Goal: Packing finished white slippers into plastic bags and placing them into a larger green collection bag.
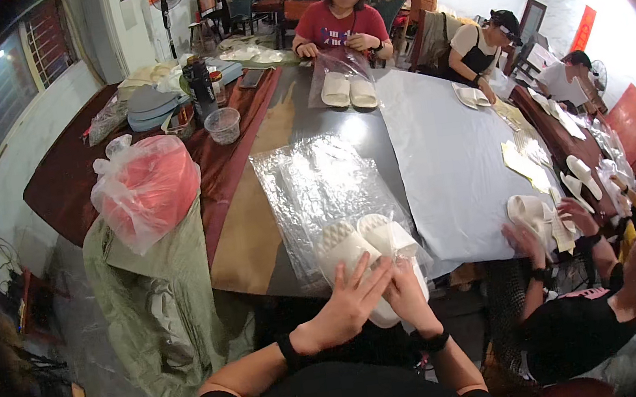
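A pair of white slide slippers (340, 245) lies at the near edge of the table, toes pointing away from me. Clear plastic appears to cover at least part of them, though how far it reaches is hard to see. My left hand (349, 302) rests on the left slipper with its fingers stretched out and spread. Close beside it, my right hand (411, 296) has its fingers closed at the right slipper (387, 231). Beyond the pair, flat clear plastic bags (323, 178) lie in a shiny stack.
A knotted bag with red contents (146, 189) sits at the left, above green sacking (152, 298). Behind it stand a black bottle (199, 86) and a clear tub (223, 124). Across the table, a person (344, 24) handles bagged slippers; another person (585, 301) works close at my right.
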The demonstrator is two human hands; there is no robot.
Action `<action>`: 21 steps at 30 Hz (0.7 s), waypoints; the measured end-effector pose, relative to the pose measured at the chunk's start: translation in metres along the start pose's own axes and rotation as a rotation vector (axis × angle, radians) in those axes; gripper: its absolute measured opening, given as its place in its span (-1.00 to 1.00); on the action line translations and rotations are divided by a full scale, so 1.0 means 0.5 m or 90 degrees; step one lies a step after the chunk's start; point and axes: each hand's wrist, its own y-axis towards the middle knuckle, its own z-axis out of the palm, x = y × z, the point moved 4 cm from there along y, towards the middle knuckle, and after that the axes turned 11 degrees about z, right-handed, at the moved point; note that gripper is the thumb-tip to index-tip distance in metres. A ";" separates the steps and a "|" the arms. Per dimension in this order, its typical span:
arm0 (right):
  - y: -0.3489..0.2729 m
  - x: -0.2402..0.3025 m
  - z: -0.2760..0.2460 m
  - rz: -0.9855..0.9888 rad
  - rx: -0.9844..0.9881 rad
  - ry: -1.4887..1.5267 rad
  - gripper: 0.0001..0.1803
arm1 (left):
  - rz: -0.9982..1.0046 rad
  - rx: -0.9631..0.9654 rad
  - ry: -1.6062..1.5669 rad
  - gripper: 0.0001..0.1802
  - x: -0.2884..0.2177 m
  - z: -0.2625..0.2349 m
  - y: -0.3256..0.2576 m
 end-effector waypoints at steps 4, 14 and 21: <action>0.033 -0.038 0.039 0.078 -0.004 0.066 -0.55 | 0.038 -0.030 -0.027 -0.21 -0.005 -0.005 0.006; 0.128 -0.042 0.100 -0.028 -0.054 0.001 -0.75 | 0.061 -0.021 -0.043 -0.19 -0.002 -0.021 -0.032; 0.217 -0.097 0.172 0.036 -0.006 0.068 -0.45 | 0.051 -0.017 -0.029 -0.19 -0.006 -0.011 -0.038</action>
